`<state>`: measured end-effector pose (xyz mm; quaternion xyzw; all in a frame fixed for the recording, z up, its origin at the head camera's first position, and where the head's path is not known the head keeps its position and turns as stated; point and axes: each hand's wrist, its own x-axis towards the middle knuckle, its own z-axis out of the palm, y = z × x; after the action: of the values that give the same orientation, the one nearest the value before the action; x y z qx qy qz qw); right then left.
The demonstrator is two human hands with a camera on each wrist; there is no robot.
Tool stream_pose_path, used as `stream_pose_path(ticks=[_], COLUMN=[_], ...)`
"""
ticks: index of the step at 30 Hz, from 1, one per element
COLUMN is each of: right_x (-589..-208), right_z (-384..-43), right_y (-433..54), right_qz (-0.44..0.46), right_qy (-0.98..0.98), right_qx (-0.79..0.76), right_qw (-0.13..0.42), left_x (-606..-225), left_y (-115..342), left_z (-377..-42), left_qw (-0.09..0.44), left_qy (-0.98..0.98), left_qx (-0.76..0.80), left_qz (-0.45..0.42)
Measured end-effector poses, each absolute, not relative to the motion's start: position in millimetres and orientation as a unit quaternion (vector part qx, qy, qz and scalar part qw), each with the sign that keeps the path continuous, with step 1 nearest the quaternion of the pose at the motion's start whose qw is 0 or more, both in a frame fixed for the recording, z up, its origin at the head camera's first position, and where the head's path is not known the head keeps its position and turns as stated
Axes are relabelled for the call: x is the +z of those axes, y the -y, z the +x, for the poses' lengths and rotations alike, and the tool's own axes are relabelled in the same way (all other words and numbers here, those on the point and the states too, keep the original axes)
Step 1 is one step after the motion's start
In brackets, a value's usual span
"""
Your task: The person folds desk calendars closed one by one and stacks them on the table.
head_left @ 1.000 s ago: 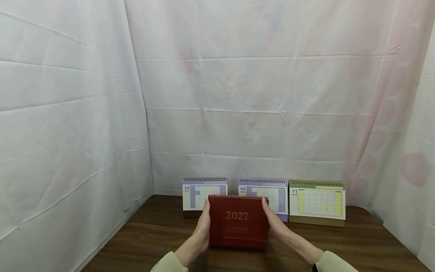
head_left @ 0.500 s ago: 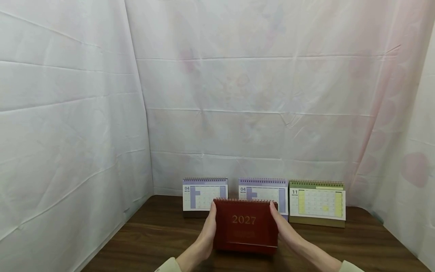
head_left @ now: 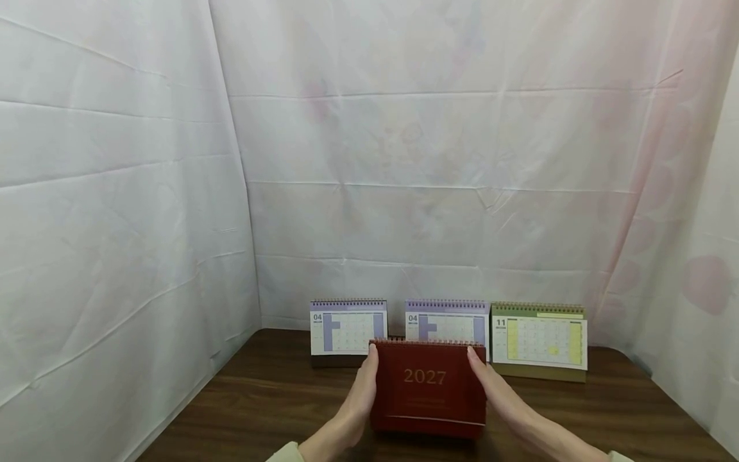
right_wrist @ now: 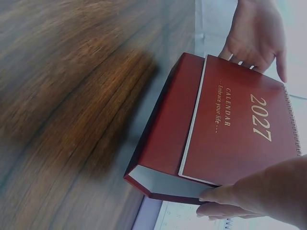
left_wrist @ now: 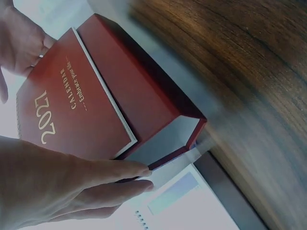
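A dark red desk calendar marked 2027, with a spiral binding along its top, is held upright between both hands. My left hand grips its left side, with the thumb near the top corner. On the opposite side my right hand holds it in the same way. Fingers of the left hand reach past the calendar's open side in the left wrist view. In the right wrist view its base appears raised off the wood, with a dark shadow beneath. Fingertips behind the calendar are partly hidden.
Behind stand two purple-and-white desk calendars, one at left and one in the middle, the latter partly covered. A green-and-yellow calendar stands right of them. Everything is on a dark wooden table, with pale cloth hung around it.
Both hands have brought the red calendar to the right and nearer to me. It looks larger and lower in the head view. The calendars behind stay in place.
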<state>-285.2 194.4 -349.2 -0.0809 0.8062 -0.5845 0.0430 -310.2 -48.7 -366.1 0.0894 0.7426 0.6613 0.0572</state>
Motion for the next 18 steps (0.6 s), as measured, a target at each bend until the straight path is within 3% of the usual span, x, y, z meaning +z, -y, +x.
stream_pose_path(ticks=[18], right_x=[-347.4], right_z=[-277.9], right_y=[-196.0], right_qz=[-0.025], right_qy=[-0.881], right_qx=[-0.469], right_qw=[0.056], left_x=[-366.4], left_y=[43.0], left_z=[-302.6], left_qw=[0.0], left_qy=[-0.787], left_qx=[0.616], left_qz=[0.031])
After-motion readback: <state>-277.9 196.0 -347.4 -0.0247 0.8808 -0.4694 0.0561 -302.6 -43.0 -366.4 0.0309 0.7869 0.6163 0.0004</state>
